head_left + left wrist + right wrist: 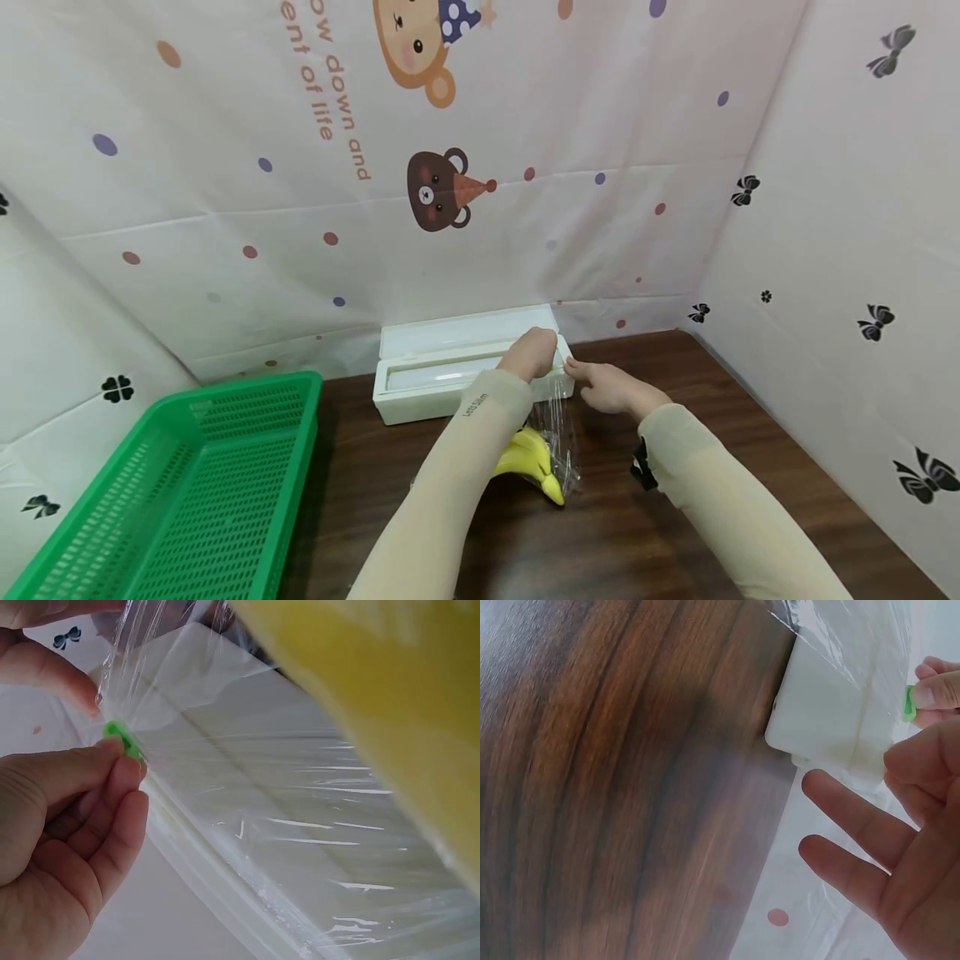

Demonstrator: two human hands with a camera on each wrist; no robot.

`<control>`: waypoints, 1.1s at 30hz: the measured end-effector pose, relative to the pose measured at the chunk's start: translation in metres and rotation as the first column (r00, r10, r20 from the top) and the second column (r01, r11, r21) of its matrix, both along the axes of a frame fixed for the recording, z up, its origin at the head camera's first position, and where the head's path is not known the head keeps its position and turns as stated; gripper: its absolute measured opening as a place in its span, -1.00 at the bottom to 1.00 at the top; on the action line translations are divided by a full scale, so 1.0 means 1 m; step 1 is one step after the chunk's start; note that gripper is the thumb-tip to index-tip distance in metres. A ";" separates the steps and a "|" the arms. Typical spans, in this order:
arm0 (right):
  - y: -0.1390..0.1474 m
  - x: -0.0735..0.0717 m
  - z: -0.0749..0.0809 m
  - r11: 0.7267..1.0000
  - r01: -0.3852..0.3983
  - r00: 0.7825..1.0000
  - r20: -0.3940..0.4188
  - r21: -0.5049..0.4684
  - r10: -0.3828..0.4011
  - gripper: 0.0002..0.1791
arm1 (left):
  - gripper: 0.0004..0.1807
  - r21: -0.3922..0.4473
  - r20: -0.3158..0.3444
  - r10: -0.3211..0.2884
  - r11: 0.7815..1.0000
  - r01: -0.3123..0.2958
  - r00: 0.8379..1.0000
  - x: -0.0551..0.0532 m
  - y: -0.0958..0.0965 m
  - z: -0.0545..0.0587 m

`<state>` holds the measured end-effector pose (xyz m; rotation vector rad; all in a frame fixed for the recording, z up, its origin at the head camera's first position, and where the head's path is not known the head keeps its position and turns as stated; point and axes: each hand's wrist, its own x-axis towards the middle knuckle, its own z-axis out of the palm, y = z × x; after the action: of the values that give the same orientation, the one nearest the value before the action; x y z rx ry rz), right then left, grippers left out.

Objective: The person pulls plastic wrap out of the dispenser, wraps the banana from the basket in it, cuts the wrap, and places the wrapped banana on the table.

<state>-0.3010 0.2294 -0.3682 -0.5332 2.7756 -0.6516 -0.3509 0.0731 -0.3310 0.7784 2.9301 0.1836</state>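
Observation:
A white cling film dispenser box (420, 408) stands against the back wall with its lid raised and a roll inside. My left hand (534, 352) is over its right part, pinching a small green slider (122, 739) between thumb and fingertips. At the box's right end, my right hand (611, 387) pinches the edge of the cling film (832, 637) with thumb and forefinger, two other fingers (855, 817) spread apart. Clear cling film (557, 433) hangs over the box front toward yellow bananas (528, 458) on the table, partly hidden by my left forearm.
A green plastic basket (300, 467) stands on the left. The brown wood-grain table (600, 533) meets a patterned white sheet (525, 250) at the back, and another sheet (810, 275) runs along the right side.

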 end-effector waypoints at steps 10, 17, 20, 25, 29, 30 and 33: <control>-0.002 0.000 0.003 1.000 -0.009 1.000 -0.010 0.011 0.009 -0.43 | -0.75 -0.036 -0.041 0.001 0.999 -0.002 0.999 -0.003 0.005 -0.002; -0.003 0.002 0.009 0.999 0.000 1.000 -0.003 0.046 0.000 -0.44 | -0.73 -0.036 -0.057 -0.009 0.999 0.007 0.998 -0.001 0.010 0.000; -0.001 0.003 0.010 0.997 0.014 1.000 0.004 0.077 -0.014 -0.44 | -0.73 -0.031 -0.063 -0.022 0.999 0.020 0.998 -0.001 0.013 0.000; -0.001 0.004 0.011 0.995 0.013 1.000 0.004 0.095 -0.014 -0.45 | -0.75 -0.026 -0.076 -0.028 0.999 0.026 0.997 -0.001 0.016 -0.001; -0.004 0.007 0.010 0.996 0.007 1.000 0.012 0.094 -0.008 -0.43 | -0.77 -0.034 -0.055 -0.021 0.999 0.019 0.998 -0.002 0.016 -0.004; -0.005 0.007 0.009 0.995 0.007 1.000 0.006 0.099 -0.007 -0.43 | -0.77 -0.036 -0.052 -0.021 0.999 0.020 0.998 -0.002 0.016 -0.004; -0.005 0.008 0.008 0.994 0.017 1.000 -0.009 0.107 -0.016 -0.42 | -0.78 -0.034 -0.044 -0.022 0.999 0.020 0.999 -0.002 0.017 -0.005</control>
<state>-0.2926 0.2242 -0.3607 -0.4918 2.8058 -0.5021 -0.3524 0.0898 -0.3357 0.8188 2.9572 0.1162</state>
